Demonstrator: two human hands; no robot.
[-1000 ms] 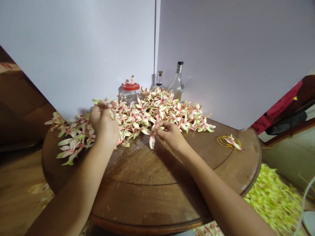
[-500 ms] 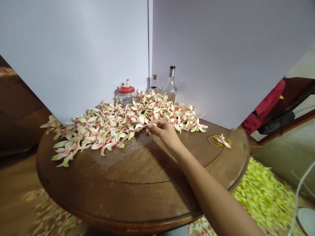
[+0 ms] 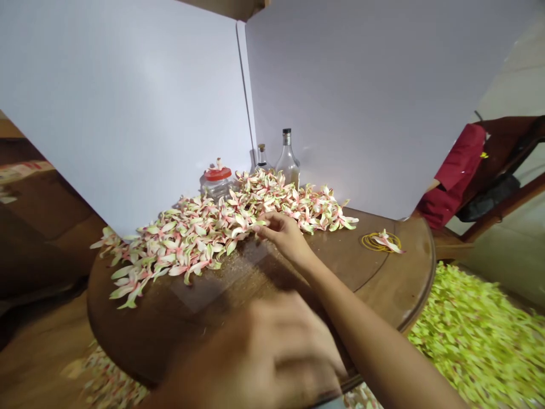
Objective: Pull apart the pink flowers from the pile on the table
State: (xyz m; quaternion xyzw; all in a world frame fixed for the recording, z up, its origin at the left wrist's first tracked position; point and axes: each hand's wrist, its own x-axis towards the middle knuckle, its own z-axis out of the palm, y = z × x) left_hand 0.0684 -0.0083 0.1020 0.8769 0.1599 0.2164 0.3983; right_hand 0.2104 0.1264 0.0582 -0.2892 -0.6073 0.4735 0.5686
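Note:
My right hand (image 3: 284,236) reaches to the front edge of a heap of pink-and-white flowers (image 3: 204,233) with pale green tips. Its thumb and fingers are pinched on a flower (image 3: 252,226) there, partly covered by the fingertips. My left hand (image 3: 276,346) hangs in front, close to the camera and over the near side of the round wooden table (image 3: 140,341). Motion smears its fingers, so I cannot tell whether it holds anything.
Behind the heap stand a red-lidded jar (image 3: 217,180), a small corked bottle (image 3: 261,158) and a taller bottle (image 3: 288,162). Yellow rubber bands (image 3: 374,243) lie under a single flower at right. White boards (image 3: 128,113) enclose the back. Yellow-green blooms (image 3: 477,335) cover the floor.
My left hand has come into view from below, blurred. My right hand stays pinched at the heap's front edge. The camera view has shifted and tilted slightly.

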